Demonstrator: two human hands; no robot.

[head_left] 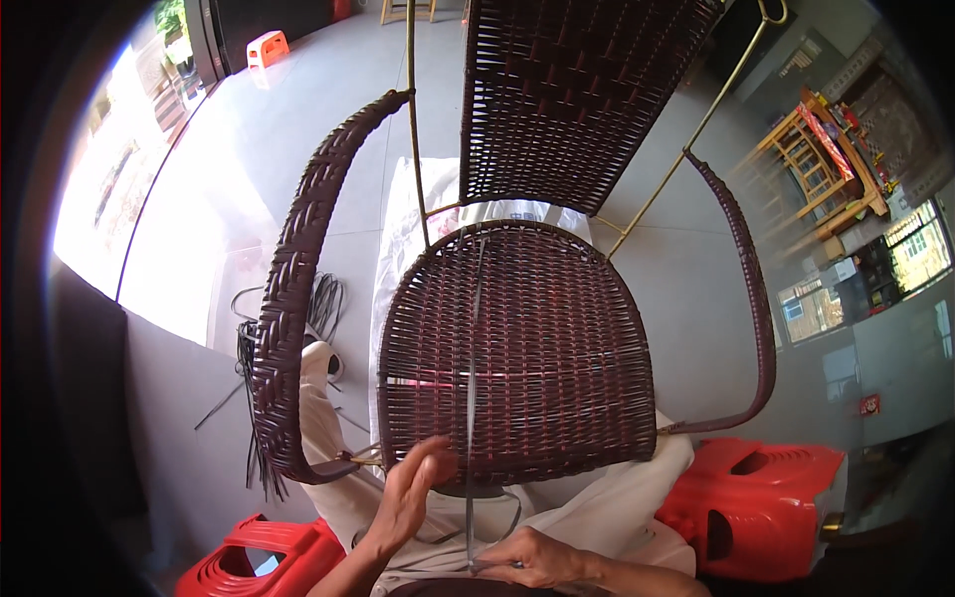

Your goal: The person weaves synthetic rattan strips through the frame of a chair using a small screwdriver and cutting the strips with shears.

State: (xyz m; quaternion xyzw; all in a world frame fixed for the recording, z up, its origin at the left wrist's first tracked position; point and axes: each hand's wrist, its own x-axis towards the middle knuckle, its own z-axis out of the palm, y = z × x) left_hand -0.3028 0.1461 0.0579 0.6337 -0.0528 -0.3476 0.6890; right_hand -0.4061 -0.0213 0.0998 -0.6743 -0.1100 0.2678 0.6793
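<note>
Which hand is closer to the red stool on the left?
The left hand. It is raised at the woven seat's front edge, just above and right of that red stool. The right hand is farther right, pinching the thin strand.

Head view – looks steeply down, close over the woven chair seat (512, 348).

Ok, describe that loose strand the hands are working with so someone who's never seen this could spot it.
Find the dark woven chair seat in the middle. A thin grey strand runs straight down it, from near the back edge, past the front rim to the right hand, with the left hand beside it. Unlike the woven strips, it lies loose on top.
</note>
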